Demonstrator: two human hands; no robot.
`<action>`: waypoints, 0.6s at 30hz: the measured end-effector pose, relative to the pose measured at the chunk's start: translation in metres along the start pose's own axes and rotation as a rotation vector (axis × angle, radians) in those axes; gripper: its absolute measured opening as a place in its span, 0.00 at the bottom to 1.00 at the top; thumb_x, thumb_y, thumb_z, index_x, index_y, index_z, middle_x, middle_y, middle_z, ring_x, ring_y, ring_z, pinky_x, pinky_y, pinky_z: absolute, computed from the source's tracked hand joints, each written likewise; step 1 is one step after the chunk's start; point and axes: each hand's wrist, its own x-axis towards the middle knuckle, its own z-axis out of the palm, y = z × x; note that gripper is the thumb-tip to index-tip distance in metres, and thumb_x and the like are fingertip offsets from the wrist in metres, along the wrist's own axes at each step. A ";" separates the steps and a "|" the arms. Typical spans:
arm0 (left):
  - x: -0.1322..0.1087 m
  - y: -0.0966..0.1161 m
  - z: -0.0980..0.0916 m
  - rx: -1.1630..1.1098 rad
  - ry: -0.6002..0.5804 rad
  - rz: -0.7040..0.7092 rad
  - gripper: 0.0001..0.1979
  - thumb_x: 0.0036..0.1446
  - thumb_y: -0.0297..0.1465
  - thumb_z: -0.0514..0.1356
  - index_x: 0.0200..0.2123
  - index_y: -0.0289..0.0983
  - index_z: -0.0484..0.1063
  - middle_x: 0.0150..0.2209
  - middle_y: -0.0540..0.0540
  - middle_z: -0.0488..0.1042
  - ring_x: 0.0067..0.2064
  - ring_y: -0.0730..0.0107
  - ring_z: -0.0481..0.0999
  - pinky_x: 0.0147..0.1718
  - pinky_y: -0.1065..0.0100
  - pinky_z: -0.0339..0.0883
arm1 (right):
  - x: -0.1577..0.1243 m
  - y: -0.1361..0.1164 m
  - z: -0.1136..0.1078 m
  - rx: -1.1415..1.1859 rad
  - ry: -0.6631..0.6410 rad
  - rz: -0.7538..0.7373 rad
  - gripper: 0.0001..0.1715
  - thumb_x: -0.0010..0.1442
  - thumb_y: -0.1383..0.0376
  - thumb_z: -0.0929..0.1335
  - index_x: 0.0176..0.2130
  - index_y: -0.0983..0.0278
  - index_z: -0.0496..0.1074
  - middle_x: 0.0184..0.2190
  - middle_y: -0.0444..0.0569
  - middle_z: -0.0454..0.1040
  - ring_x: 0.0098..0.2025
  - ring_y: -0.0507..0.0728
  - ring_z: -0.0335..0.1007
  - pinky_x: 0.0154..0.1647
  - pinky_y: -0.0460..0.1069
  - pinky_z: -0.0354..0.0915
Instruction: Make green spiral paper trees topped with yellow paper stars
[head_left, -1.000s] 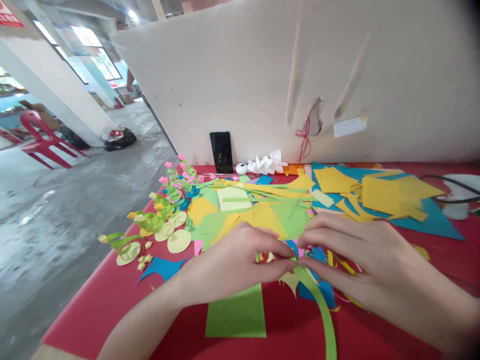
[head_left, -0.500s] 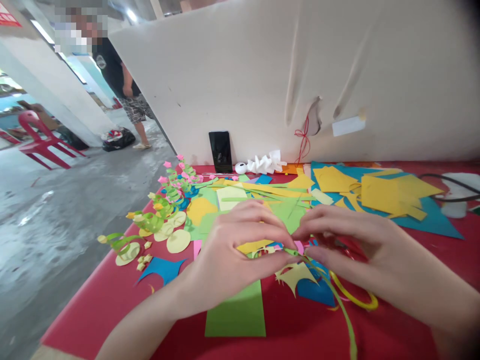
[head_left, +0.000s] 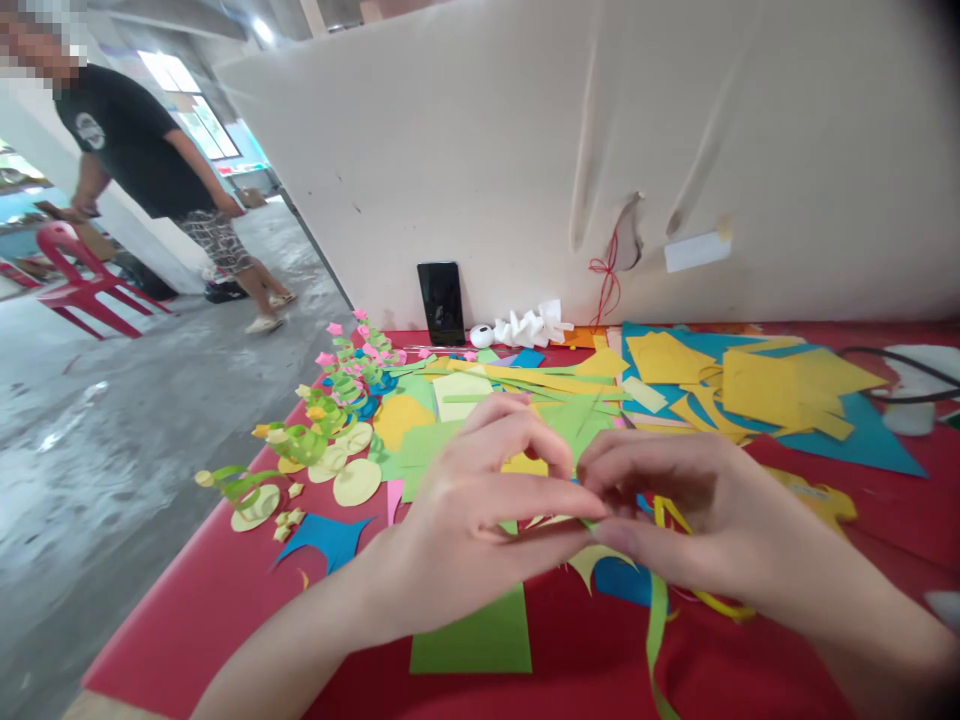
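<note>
1. By the left hand's (head_left: 457,510) closed fingers, a narrow, bright-green paper strip (head_left: 657,622) was pinched near one end.
2. Alongside, it was gripped by the right hand's (head_left: 705,520) fingers, its tail left hanging before the red-topped desk (head_left: 585,655).
3. Seemingly light, pliable, easily creased, it was best held by its edges.
</note>
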 end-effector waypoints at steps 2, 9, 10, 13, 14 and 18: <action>0.000 0.000 0.000 -0.017 -0.047 -0.003 0.02 0.51 0.27 0.64 0.30 0.37 0.78 0.28 0.49 0.69 0.35 0.72 0.68 0.48 0.62 0.64 | -0.001 -0.001 0.000 -0.024 -0.005 0.009 0.03 0.52 0.68 0.69 0.27 0.62 0.71 0.26 0.42 0.72 0.28 0.49 0.67 0.24 0.43 0.63; 0.000 0.004 -0.003 -0.054 -0.224 -0.046 0.06 0.56 0.26 0.60 0.32 0.33 0.78 0.30 0.47 0.68 0.35 0.73 0.66 0.48 0.65 0.63 | -0.001 0.000 -0.003 -0.103 -0.060 0.038 0.05 0.49 0.71 0.66 0.25 0.63 0.68 0.24 0.43 0.70 0.27 0.49 0.64 0.23 0.43 0.62; 0.000 0.003 -0.003 -0.061 -0.232 -0.042 0.06 0.56 0.26 0.60 0.32 0.33 0.78 0.30 0.47 0.68 0.35 0.73 0.67 0.48 0.65 0.64 | 0.000 0.000 -0.003 -0.110 -0.064 0.039 0.05 0.49 0.71 0.66 0.25 0.63 0.67 0.23 0.43 0.69 0.26 0.49 0.64 0.22 0.43 0.62; 0.000 0.001 -0.003 -0.085 -0.207 -0.034 0.05 0.55 0.27 0.61 0.32 0.33 0.78 0.28 0.48 0.68 0.34 0.73 0.67 0.45 0.66 0.65 | 0.000 0.001 -0.004 -0.093 -0.097 0.060 0.04 0.52 0.68 0.67 0.26 0.62 0.68 0.24 0.42 0.70 0.27 0.49 0.64 0.24 0.43 0.62; 0.000 0.000 -0.002 -0.093 -0.179 -0.034 0.05 0.55 0.27 0.62 0.32 0.33 0.79 0.27 0.49 0.67 0.33 0.74 0.67 0.44 0.66 0.65 | 0.000 0.001 -0.004 -0.074 -0.099 0.071 0.04 0.53 0.66 0.68 0.27 0.61 0.69 0.26 0.42 0.71 0.28 0.49 0.65 0.26 0.43 0.63; 0.000 -0.003 -0.001 -0.112 -0.057 -0.021 0.03 0.52 0.25 0.64 0.31 0.34 0.79 0.26 0.50 0.66 0.32 0.74 0.67 0.42 0.66 0.66 | -0.002 0.002 -0.005 -0.028 -0.104 0.092 0.03 0.52 0.62 0.70 0.30 0.58 0.71 0.30 0.40 0.72 0.30 0.49 0.65 0.29 0.44 0.64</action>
